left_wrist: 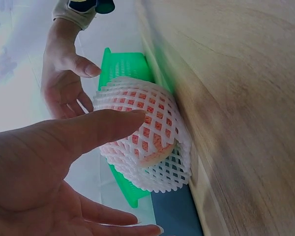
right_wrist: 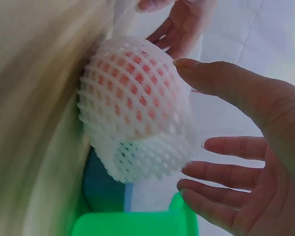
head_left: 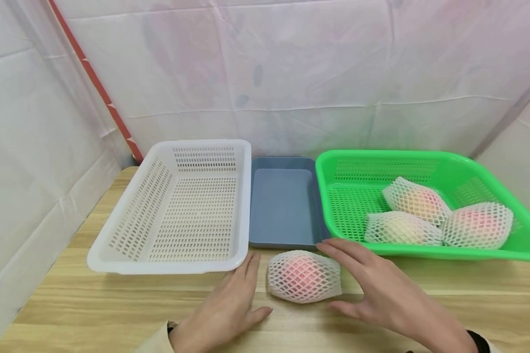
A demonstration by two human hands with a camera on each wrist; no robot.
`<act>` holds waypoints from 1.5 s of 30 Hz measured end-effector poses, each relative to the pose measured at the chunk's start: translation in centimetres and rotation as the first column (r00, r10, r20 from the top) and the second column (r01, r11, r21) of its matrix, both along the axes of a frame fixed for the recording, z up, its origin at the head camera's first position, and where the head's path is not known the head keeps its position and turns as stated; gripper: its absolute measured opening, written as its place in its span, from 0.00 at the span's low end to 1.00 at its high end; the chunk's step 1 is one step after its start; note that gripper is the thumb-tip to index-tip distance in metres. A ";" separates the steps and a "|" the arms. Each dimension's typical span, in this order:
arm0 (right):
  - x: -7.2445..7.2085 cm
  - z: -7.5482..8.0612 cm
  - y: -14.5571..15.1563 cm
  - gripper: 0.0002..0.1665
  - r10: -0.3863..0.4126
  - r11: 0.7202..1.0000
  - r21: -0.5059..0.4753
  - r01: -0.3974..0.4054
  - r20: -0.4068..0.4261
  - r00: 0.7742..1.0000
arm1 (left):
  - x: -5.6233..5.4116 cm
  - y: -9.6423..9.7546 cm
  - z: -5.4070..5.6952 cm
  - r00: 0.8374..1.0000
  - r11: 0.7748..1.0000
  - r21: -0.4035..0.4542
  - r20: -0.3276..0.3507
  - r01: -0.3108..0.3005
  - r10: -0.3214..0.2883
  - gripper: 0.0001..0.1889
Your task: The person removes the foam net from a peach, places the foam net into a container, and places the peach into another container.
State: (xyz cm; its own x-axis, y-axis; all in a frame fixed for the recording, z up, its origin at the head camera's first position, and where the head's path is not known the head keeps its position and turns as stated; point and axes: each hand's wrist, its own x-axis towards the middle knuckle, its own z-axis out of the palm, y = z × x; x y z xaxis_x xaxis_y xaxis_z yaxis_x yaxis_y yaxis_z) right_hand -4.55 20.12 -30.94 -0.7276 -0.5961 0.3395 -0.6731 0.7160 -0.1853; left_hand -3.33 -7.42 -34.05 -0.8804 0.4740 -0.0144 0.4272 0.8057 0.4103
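Observation:
A reddish round fruit in a white foam net sleeve lies on the wooden table between the two hands. To its left is my left hand, fingers extended, fingertips close to the front corner of the white basket. On the other side, my right hand has its fingers spread and its thumb apart, near the sleeve's open end. Both wrist views show the netted fruit with neither hand curled round it. In the left wrist view, the left thumb overlaps the netting.
An openwork white basket stands at the left. Beside it is a shallow blue-grey tray. The green basket at the right holds several netted fruits. A pale cloth hangs behind them.

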 end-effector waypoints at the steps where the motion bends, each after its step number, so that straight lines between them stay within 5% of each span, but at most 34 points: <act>1: -0.1 -0.2 -0.1 0.56 0.001 1.000 0.000 -0.001 0.010 1.000 | 0.0 0.0 0.0 1.000 1.000 0.000 -0.001 -0.001 0.001 0.48; 9: -0.7 -2.9 -2.3 0.56 -0.037 0.999 0.017 0.034 0.193 0.981 | 0.0 0.0 -0.5 1.000 0.999 -0.028 -0.019 0.020 -0.021 0.41; 19: -1.2 -4.1 -2.8 0.54 -0.003 0.983 -0.180 0.040 0.198 0.980 | 0.1 0.3 -0.3 0.999 0.999 -0.046 0.047 0.019 -0.017 0.35; 25: -1.6 -2.3 -2.3 0.54 0.042 0.970 -0.243 -0.029 0.049 0.998 | 0.1 0.1 0.9 0.996 0.995 -0.061 0.051 0.078 -0.075 0.29; 30: -2.2 0.1 -2.1 0.54 0.062 0.959 -0.278 -0.053 0.024 0.998 | 0.1 -0.5 3.5 0.989 0.988 0.084 0.045 0.133 -0.137 0.24; 35: -3.5 2.7 -2.0 0.53 0.066 0.951 -0.302 -0.069 -0.022 0.998 | -1.0 -0.6 6.4 0.984 0.963 0.209 -0.076 0.171 -0.159 0.15; 40: -4.9 4.8 -2.3 0.51 0.051 0.939 -0.339 -0.066 -0.052 0.997 | -2.8 -0.8 8.7 0.983 0.946 0.285 -0.146 0.152 -0.114 0.10; 45: -5.5 5.9 -3.0 0.51 0.053 0.914 -0.403 -0.057 -0.021 0.998 | -5.1 -1.0 9.7 0.966 0.916 0.381 -0.257 0.124 -0.024 0.11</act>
State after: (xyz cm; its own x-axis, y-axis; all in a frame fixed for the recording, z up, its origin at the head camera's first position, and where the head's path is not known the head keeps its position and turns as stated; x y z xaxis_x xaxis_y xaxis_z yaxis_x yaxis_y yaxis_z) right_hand -10.02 17.14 -25.05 -0.6932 -0.4465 0.5657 -0.7124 0.5435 -0.4440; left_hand -8.41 -8.39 -24.40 -0.7951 0.4613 0.3938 0.6054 0.5637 0.5619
